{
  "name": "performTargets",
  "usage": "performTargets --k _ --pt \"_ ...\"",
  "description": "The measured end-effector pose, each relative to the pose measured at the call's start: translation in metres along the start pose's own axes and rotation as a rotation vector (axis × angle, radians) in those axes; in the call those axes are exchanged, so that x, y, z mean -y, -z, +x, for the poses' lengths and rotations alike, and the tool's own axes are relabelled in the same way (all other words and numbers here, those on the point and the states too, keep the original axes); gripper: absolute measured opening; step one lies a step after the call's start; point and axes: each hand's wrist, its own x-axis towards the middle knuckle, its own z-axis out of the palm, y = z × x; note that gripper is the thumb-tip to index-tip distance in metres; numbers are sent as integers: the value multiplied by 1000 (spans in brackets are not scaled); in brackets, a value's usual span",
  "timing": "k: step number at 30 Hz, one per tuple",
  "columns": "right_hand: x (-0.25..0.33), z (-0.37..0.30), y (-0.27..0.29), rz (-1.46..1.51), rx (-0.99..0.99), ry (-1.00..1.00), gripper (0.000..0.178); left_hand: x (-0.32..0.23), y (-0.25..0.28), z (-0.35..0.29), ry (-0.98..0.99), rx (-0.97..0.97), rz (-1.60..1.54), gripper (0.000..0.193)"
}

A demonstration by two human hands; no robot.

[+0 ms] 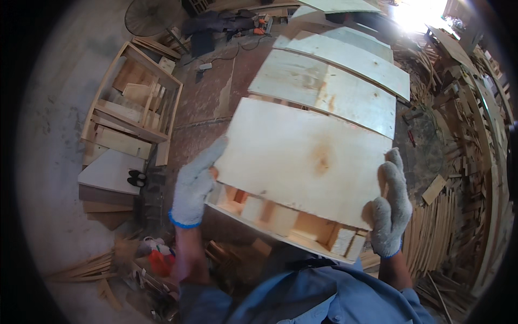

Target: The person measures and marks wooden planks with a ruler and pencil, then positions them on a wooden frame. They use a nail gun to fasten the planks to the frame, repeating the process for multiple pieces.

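Observation:
A pale plywood panel (291,156) with a brown stain lies over a wooden frame (237,209) in front of me. Along the near side, the frame's compartments and blocks show past the panel's edge. My left hand (195,186), in a white knit glove with a blue cuff, grips the panel's left edge; part of its fingers is hidden. At the right edge my gloved right hand (389,208) clasps the panel, its thumb at the near corner. Just beyond lies a second plywood panel (353,94), discoloured in places.
More boards (345,56) continue the row away from me. On the left are an open wooden frame (129,89), a white board (110,167) with dark shoes (136,178), and a fan (152,20). Stacked wood strips (431,232) lie on the right; scraps (86,264) lie at the lower left.

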Motion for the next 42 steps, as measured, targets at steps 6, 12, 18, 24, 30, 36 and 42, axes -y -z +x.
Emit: performTargets --k 6,12,18,24,30,36,42 --pt "11 -7 -22 219 -264 -163 64 4 -11 21 -60 134 -109 51" --pt "14 -11 -22 256 -270 -211 64 40 -15 14 91 -61 -547 49" --pt "26 -9 -15 164 -252 -330 65 62 -28 -13 107 -69 -638 52" --pt "32 -8 -15 28 -272 -380 72 34 -28 -14 -35 -10 -602 61" --pt "35 -6 -15 -42 -275 -417 70 38 -23 -11 -159 17 -583 55" --pt "39 -5 -20 -91 -276 -395 66 50 -30 -12 -274 -51 -651 53" --pt "40 -4 -17 -121 -254 -404 63 58 -31 -14 -337 -29 -669 54"
